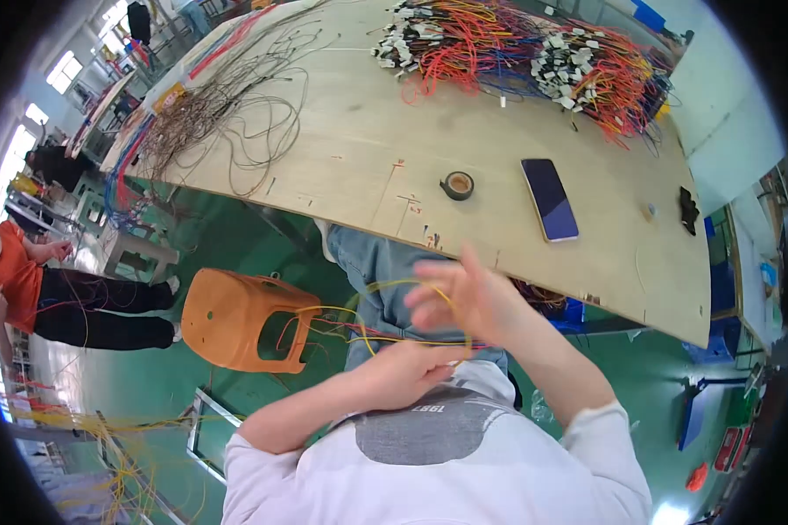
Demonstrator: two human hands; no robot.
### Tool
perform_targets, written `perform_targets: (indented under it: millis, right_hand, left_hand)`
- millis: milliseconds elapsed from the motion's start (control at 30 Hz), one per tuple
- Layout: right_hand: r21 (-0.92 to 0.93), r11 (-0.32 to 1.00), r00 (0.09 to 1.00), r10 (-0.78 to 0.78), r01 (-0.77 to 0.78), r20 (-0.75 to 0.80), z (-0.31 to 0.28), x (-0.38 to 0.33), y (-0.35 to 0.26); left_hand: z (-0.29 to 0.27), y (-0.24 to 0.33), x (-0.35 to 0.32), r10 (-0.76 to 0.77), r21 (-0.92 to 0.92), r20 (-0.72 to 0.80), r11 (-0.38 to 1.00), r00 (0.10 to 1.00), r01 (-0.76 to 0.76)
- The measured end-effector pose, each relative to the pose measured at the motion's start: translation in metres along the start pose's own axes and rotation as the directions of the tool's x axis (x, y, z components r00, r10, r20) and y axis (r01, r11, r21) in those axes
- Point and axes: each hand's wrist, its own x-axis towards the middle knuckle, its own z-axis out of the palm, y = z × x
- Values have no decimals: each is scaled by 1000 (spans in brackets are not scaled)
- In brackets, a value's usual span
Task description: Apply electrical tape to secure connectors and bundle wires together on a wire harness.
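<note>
Pinched in our left hand (403,372) is a thin yellow wire (451,306), looping up over our right hand (464,297), fingers spread so the loop keeps shape, we reckon. It hangs above our lap, short of the table (350,149), tape roll (457,185) and phone (549,198).

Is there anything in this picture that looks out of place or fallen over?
Yes. An orange plastic stool lies tipped on its side on the green floor, beside the person's knees, with loose wires draped across it. On the workbench, the tape roll and phone lie flat and look normal.
</note>
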Motion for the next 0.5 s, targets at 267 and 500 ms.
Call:
perform_targets:
  millis: [267,500]
  right_hand:
    - [-212,952,976,-217,219,35,37,89,-50]
    - [-733,573,929,-173,366,328,56,70,26]
  left_hand:
    - [-4,-69,-77,-678,12,100,733,728,680]
    - [-93,-51,-18,-347,-697,-714,440,608,-566]
